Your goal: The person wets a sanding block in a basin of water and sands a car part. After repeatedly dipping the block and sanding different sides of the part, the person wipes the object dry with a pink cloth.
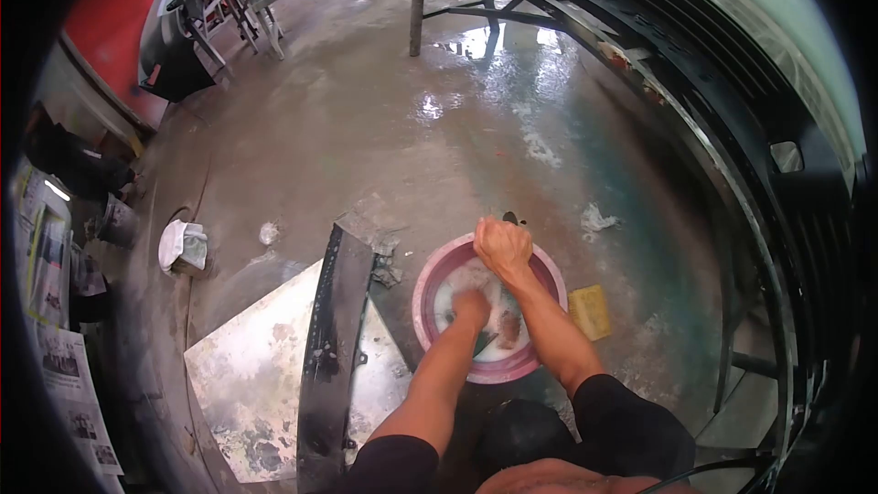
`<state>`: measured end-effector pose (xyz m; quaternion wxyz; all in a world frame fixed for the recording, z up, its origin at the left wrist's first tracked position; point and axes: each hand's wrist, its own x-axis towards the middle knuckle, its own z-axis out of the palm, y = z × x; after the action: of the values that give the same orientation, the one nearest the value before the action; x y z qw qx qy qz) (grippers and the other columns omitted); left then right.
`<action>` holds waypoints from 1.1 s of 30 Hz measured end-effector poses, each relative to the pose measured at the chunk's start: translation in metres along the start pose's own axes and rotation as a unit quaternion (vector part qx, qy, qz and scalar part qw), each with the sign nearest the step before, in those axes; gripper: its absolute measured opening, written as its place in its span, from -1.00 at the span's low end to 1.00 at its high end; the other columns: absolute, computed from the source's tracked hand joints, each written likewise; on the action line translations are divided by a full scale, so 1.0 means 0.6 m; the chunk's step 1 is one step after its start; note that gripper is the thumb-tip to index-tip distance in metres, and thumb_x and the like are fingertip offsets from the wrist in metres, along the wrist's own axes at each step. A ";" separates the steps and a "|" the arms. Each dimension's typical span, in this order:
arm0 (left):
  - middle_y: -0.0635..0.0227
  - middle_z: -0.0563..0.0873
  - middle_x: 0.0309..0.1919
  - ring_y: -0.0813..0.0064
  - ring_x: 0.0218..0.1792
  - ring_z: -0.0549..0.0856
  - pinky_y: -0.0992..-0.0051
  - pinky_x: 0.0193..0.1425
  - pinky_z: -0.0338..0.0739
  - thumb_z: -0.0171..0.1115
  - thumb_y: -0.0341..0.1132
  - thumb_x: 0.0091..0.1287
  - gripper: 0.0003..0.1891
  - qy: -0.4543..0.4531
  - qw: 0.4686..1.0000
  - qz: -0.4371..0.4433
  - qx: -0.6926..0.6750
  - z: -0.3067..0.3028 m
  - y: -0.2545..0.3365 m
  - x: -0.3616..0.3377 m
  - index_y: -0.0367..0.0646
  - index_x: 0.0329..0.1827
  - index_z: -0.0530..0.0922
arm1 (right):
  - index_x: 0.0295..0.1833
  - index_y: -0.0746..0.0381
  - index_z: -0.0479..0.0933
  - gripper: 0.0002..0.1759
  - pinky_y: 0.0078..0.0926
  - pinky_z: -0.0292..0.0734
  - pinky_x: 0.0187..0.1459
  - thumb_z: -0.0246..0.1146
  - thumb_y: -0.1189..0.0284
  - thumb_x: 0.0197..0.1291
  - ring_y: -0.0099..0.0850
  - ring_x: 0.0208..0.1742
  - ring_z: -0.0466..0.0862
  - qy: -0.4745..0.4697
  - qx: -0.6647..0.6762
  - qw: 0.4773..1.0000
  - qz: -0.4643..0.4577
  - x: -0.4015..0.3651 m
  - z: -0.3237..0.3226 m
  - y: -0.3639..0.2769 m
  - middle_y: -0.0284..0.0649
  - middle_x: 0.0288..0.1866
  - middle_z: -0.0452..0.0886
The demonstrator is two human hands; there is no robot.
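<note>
Fingers of R hand [503, 245] curled closed by far rim of round pink plastic basin [420, 306]; holding anything? Can't tell. L hand [472, 306] in its cloudy white water [495, 291], finger state hidden. Basin on wet grey concrete floor [320, 146], prob. heavy, slippery; grip opp. rims. Yellow rectangular block [590, 313] beside R edge; floor stretches beyond.

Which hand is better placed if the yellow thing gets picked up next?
Probably the right hand: it's above the water, and its arm is nearer the yellow thing. The left hand is down in the basin.
</note>
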<state>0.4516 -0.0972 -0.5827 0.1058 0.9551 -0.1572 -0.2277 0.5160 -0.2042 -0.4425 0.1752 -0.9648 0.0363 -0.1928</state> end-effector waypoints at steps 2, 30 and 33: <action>0.13 0.80 0.06 0.19 0.23 0.72 0.18 0.25 0.58 0.05 -0.20 0.46 -0.64 -0.092 0.991 0.018 0.100 0.019 0.027 -0.034 -0.11 0.05 0.77 | -0.44 0.25 0.65 -0.59 0.01 0.64 -0.42 0.12 0.22 0.38 0.06 -0.52 0.71 -0.008 0.009 1.000 0.004 -0.004 -0.004 0.002 0.06 -0.56 0.66; -0.06 0.72 0.06 0.02 0.08 0.71 0.14 0.13 0.62 0.15 -0.02 0.50 -0.50 0.338 0.928 -0.136 0.074 -0.429 -0.178 -0.228 -0.28 0.23 0.63 | -0.41 0.21 0.65 -0.67 0.01 0.65 -0.27 0.19 0.25 0.35 0.01 -0.39 0.74 0.019 0.015 1.000 0.012 -0.008 -0.009 -0.015 0.03 -0.47 0.70; -0.24 0.44 0.41 -0.15 0.46 0.40 0.00 0.50 0.31 0.08 0.00 0.52 -0.37 0.383 0.896 -0.083 0.208 -0.291 -0.322 -0.183 -0.35 0.46 0.42 | -0.40 0.21 0.63 -0.66 0.03 0.63 -0.29 0.16 0.25 0.37 0.02 -0.40 0.73 0.030 0.018 0.999 0.005 -0.007 -0.008 -0.013 0.03 -0.47 0.69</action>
<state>0.4892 0.1432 -0.4390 -0.0622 0.9782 -0.0688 0.1859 0.5104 -0.1978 -0.4369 0.1919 -0.9551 0.0426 -0.2217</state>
